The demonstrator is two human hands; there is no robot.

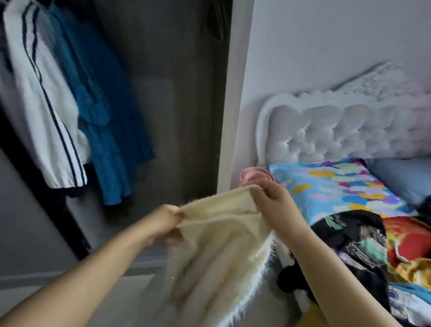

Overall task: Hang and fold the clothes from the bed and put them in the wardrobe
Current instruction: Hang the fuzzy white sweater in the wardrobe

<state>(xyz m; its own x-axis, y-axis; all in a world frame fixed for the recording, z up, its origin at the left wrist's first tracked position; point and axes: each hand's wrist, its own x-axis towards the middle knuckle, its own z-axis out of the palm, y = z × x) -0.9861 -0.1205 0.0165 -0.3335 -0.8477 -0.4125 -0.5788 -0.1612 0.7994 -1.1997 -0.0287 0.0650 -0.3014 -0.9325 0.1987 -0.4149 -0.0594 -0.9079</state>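
Item one, closest to my lens: two bare forearms reaching forward from the bottom edge. My left hand (163,221) is closed in a pinch on one end of the upper edge of a cream fluffy garment (218,250); my right hand (274,203) is closed on the other end of that edge, slightly higher. Between them the edge is pulled taut, and the rest of the garment hangs down in front of me, blurred, with a fringed hem along its right side.

Item two, right: bed (356,184) with a white tufted headboard (334,134), a cloud-print pillow (337,186), a plain blue pillow (411,174), and a pile of mixed clothes (369,246) in black, red, yellow and blue, some spilling over the bed's near edge.

Item three, left: open wardrobe (178,87), holding a hanging white jacket with dark stripes (42,101) and, just beside it, a teal garment (108,114).

Item four: a pink round object (252,176) behind my right hand; I cannot tell what it is.
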